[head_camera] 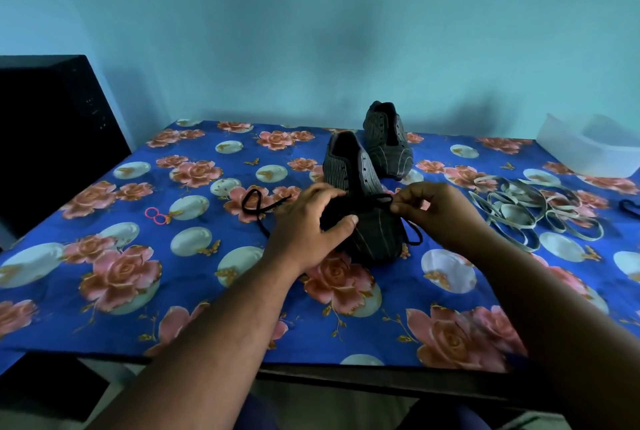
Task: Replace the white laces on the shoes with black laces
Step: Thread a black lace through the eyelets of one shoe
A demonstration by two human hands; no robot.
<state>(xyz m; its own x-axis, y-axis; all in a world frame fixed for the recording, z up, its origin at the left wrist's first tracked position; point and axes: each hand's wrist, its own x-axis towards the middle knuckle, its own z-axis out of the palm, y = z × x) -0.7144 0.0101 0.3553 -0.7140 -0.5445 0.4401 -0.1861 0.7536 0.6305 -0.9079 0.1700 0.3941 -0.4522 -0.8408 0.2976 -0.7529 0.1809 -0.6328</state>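
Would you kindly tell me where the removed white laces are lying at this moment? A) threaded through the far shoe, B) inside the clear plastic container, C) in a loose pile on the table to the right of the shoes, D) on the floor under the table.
C: the white laces lie in a loose tangle on the flowered tablecloth, right of the near shoe, outside the container.
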